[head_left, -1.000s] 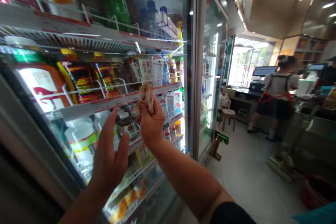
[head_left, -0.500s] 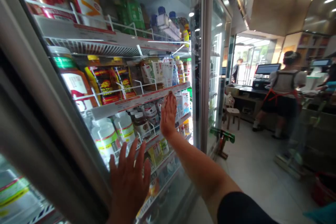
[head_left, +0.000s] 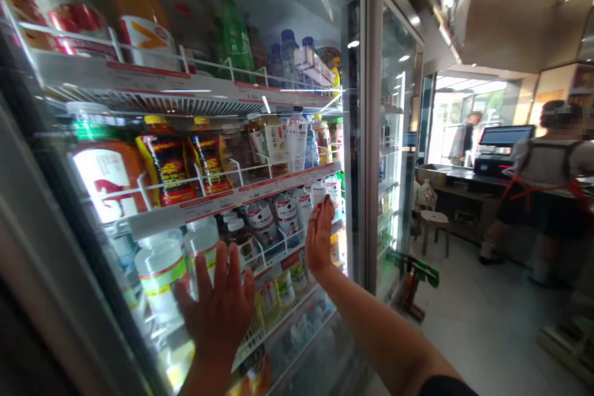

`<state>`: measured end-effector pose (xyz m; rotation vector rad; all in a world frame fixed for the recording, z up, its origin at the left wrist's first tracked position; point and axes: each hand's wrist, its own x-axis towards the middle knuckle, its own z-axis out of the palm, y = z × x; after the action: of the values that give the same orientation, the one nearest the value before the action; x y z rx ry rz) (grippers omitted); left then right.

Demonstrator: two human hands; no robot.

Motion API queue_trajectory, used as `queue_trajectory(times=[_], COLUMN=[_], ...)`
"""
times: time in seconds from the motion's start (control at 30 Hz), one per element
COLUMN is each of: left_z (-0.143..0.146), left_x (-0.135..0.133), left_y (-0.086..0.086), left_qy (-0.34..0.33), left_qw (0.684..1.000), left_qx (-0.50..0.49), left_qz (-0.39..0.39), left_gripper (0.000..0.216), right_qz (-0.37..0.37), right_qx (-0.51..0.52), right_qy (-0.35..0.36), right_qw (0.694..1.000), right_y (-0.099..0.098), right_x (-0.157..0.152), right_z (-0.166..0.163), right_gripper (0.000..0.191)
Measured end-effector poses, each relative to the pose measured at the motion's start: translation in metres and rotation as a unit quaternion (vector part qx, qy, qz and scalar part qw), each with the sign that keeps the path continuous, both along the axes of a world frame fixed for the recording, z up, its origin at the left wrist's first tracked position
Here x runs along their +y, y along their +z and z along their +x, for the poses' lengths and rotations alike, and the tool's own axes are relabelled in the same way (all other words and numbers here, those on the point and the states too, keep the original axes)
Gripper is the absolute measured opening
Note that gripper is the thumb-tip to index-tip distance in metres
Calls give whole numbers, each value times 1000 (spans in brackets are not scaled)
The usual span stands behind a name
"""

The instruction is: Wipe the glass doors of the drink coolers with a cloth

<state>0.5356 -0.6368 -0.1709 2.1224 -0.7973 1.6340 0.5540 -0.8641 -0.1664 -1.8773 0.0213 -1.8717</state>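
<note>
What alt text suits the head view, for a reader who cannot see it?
Two bare hands, the left hand low and the right hand higher, lie open and flat on the glass door of a shop drinks fridge. Behind the glass, bottles fill wire shelves; at far right a person in a red apron stands at a counter.

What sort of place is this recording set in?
Probably a convenience store. The left hand and right hand lie flat on a glass-door cooler with price-tagged shelves of bottles; beyond it is a checkout counter with a screen and a person in an apron.
</note>
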Motion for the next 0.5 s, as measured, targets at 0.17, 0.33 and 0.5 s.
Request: queue_trajectory(times=[0.17, 0.33, 0.5], left_z=[10, 10, 9], left_x=[0, 1, 1], left_y=[-11, -12, -14], left_qy=[19, 33, 51], left_qw=[1000, 999, 999], left_qx=[-10, -5, 4], left_qz=[-2, 6, 16], left_gripper=[88, 89, 90], right_qz=[-162, 68, -124], right_qx=[19, -36, 30], right_qy=[55, -9, 66], right_qw=[985, 997, 990], right_y=[19, 20, 21], right_x=[-5, -28, 14], right_z=[4, 11, -1], right_gripper=[62, 57, 63])
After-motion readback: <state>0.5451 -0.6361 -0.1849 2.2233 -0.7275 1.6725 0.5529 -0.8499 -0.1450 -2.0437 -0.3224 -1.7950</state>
